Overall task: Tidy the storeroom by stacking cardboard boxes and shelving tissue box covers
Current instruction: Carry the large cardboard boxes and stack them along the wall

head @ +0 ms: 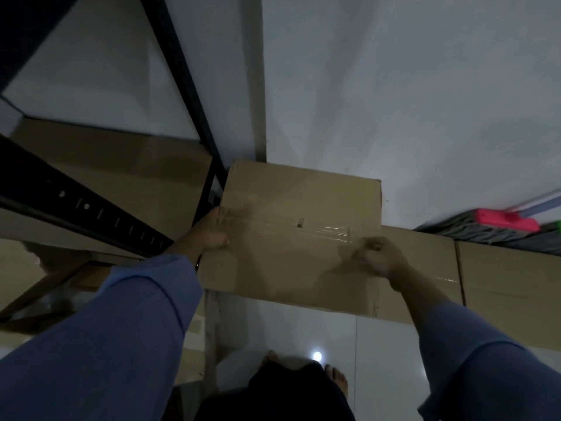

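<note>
left grip (212, 230) and right grip (378, 258) both curled on box (297, 253) side edges (tape-sealed); rack post (186, 95) just left, floor (288, 329) below.

— What is the person wearing?
— Loose, long blue fabric sleeves: the left sleeve (121, 329) fills the view at eight o'clock, the right sleeve (473, 354) at four o'clock, both with wide cuffs ending above the wrists.
— And lower down?
— A dark, near-black garment (282, 393) at six o'clock, with bare feet (337, 378) showing past its hem. The left hand (212, 229) and right hand (376, 258) are bare too.
</note>
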